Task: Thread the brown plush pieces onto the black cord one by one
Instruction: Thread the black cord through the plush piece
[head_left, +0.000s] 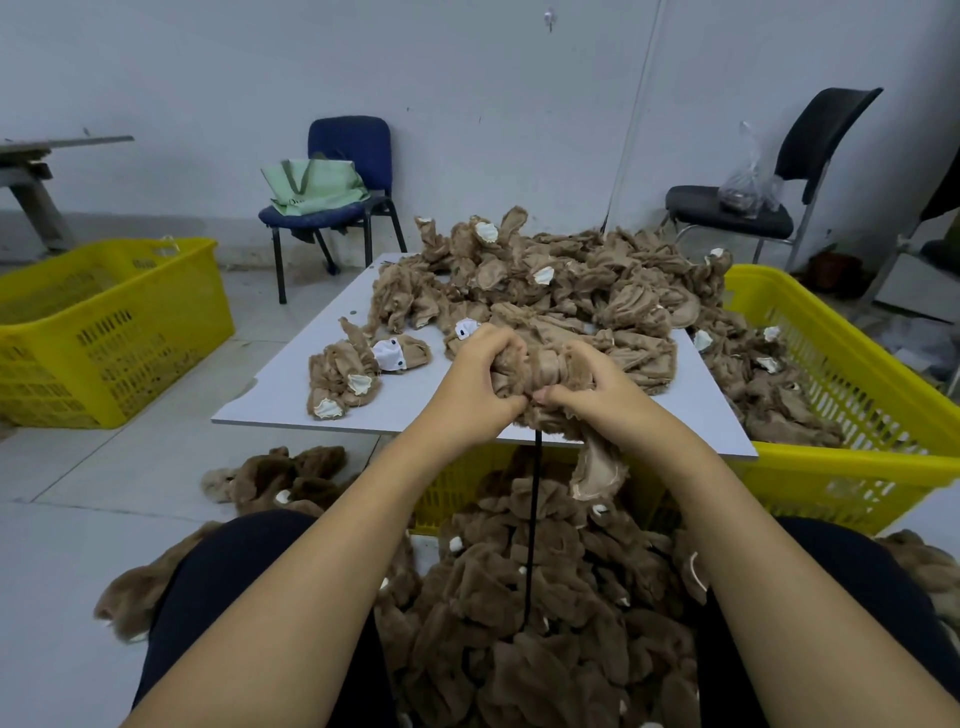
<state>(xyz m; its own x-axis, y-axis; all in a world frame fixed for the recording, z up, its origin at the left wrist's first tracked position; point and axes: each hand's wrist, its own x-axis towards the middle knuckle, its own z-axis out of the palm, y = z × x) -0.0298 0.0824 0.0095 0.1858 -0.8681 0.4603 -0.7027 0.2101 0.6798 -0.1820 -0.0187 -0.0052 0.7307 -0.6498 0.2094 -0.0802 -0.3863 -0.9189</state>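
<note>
Your left hand (475, 376) and right hand (587, 387) both squeeze one brown plush piece (535, 369) between them, at the near edge of the white board (291, 384). The black cord (532, 525) hangs straight down from under it onto the plush pile (519, 623) by your lap. I can't read any words here.

The person has two bare forearms with no sleeves visible. The left hand (480, 379) and the right hand (592, 387) wear no gloves, rings or watch. Below the hands, the legs (218, 587) wear dark navy trousers.
</note>
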